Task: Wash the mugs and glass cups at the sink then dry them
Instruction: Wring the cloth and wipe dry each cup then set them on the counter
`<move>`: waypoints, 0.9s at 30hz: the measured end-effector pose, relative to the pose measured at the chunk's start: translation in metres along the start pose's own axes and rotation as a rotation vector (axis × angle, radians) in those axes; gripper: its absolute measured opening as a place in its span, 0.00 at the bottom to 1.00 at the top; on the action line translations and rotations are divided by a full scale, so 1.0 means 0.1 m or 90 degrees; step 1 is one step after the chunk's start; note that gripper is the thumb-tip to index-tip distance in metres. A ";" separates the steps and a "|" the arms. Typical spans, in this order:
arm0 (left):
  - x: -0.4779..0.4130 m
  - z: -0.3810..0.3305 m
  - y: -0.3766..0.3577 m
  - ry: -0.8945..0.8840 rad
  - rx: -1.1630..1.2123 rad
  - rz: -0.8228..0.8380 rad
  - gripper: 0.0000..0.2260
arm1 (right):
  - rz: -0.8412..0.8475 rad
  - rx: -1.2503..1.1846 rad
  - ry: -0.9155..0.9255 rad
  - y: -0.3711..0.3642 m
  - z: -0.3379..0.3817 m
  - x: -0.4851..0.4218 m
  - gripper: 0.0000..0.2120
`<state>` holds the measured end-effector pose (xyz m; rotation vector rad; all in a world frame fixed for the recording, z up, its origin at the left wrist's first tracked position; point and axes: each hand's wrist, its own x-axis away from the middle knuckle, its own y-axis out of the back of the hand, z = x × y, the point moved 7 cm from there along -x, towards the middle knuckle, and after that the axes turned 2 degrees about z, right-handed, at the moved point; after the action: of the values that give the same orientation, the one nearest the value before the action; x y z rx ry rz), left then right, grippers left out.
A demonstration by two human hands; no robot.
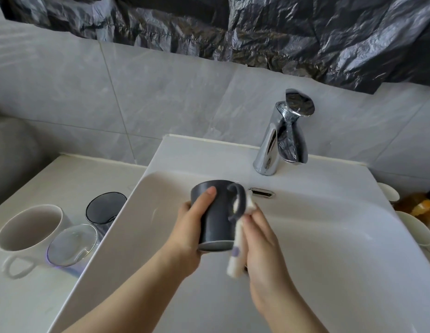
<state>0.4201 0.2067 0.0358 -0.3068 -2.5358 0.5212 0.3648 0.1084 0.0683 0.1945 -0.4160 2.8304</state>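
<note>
- A pale counter point(36, 306) is seen at 8 o'clock, touching the sink point(209, 150).
- Three vessels are set upright on it: a clear glass cup point(72, 246), a white mug point(29, 231) at its 9 o'clock, and a dark glass cup point(104, 207) at its 1 o'clock.

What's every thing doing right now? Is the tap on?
dark mug, held over the sink, cloth at its handle.
left grip, holds the dark mug.
right grip, pinches a white cloth against the mug's handle.
tap, no water showing.
white mug, upright, empty, on the counter.
clear glass, upright, empty.
dark glass, upright, empty.
</note>
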 end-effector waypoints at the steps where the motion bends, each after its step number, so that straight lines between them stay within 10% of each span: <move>1: 0.00 -0.01 0.02 0.009 0.012 0.008 0.44 | 0.007 -0.006 0.006 -0.03 0.00 0.01 0.18; 7: 0.01 -0.02 -0.08 -0.027 -0.050 0.091 0.45 | 0.000 -0.092 -0.111 0.03 -0.03 -0.13 0.25; 27: -0.06 0.21 -0.50 -0.030 -0.125 -0.013 0.21 | -0.140 0.042 0.008 0.60 0.11 -0.20 0.12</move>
<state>0.4086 0.1538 0.0377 -0.3415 -2.6384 0.2755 0.3679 0.0450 0.0591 0.2208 -0.2793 2.6291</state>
